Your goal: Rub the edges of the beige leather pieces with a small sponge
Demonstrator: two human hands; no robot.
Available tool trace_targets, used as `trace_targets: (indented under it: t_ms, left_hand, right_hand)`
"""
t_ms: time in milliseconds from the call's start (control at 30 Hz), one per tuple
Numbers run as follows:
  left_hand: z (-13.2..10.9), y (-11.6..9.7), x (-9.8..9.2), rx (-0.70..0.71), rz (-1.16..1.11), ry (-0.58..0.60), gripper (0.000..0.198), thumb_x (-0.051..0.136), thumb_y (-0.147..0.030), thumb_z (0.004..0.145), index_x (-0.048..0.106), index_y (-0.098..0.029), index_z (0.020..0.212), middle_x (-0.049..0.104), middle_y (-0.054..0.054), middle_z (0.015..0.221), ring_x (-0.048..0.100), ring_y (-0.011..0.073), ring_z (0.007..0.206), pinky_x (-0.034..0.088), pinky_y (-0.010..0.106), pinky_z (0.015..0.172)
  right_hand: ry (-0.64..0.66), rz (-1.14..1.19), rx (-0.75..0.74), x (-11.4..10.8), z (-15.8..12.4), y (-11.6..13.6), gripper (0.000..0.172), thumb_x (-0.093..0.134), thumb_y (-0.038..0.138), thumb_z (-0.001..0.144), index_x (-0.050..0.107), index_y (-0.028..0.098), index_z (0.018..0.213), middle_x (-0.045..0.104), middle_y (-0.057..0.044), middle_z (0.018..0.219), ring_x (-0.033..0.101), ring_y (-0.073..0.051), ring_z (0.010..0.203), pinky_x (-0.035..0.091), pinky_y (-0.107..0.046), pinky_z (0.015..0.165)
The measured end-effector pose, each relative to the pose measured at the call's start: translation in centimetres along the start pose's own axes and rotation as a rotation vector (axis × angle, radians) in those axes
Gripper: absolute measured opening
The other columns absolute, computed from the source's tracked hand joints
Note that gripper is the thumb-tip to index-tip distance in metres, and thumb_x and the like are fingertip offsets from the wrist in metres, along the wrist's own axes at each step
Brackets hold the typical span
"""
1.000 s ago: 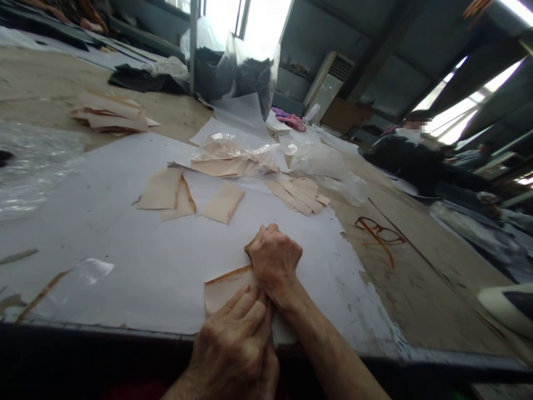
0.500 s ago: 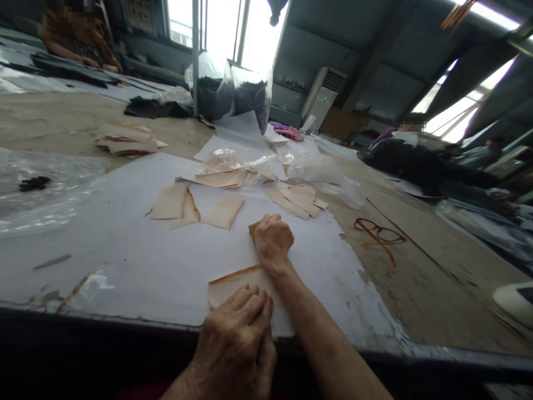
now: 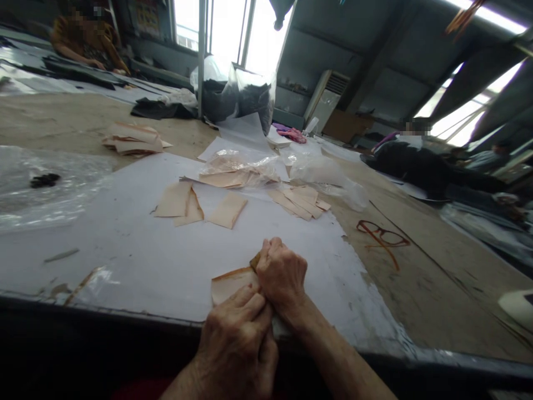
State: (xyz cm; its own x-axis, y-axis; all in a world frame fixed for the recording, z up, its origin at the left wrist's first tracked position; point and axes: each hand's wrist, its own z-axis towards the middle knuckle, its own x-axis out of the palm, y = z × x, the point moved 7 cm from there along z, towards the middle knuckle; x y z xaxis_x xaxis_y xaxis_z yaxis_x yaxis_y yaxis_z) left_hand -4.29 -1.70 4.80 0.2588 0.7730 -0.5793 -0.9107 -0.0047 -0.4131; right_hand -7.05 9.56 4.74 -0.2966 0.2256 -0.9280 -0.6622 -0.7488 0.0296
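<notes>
A white paper sheet (image 3: 125, 261) is spread on the work table, with a tan sheet piece (image 3: 231, 284) lying near its front edge. The piece is judged light, thin and soft, so it is best taken by its free orange-rimmed edge. A right hand (image 3: 281, 275) is closed in a fist over a brown scrap (image 3: 255, 261). A left hand (image 3: 235, 339) is pressed against it, fingers together; any pinch cannot be told. The hands are now brought together, apart in the earlier frame.

A workshop: long worktable (image 3: 62, 114), stacked cut pieces (image 3: 133, 139).
</notes>
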Motion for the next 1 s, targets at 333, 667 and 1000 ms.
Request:
trace_targets:
  t_ms: [333,667,1000]
  left_hand:
    - [-0.3,0.3,0.2,0.018,0.057,-0.038,0.032,0.044,-0.008,0.063,0.062,-0.007,0.089,0.062,0.009,0.082,0.058,0.0221,0.089,0.047,0.034,0.089]
    - [-0.8,0.0,0.1,0.068,0.02,-0.071,0.037,0.042,-0.005,0.062,0.062,-0.009,0.093,0.064,0.007,0.083,0.06,0.0187,0.086,0.049,0.031,0.086]
    - [-0.4,-0.1,-0.3,0.042,-0.037,0.006,0.032,0.043,-0.006,0.061,0.06,-0.011,0.087,0.062,0.006,0.078,0.059,0.0181,0.081,0.051,0.03,0.082]
  right_hand:
    - [-0.018,-0.107,0.006,0.9,2.0,0.9,0.025,0.034,0.024,0.087,0.051,0.015,0.072,0.062,-0.005,0.061,0.059,-0.015,0.052,0.027,-0.021,0.043]
    - [-0.024,-0.036,0.049,2.4,4.8,2.2,0.027,0.032,0.025,0.087,0.055,0.012,0.079,0.062,-0.008,0.064,0.06,-0.018,0.058,0.036,-0.023,0.05]
    - [0.096,0.134,0.168,-0.7,2.9,-2.7,0.036,0.032,0.032,0.088,0.06,0.017,0.073,0.063,-0.005,0.065,0.057,-0.015,0.062,0.029,-0.023,0.051]
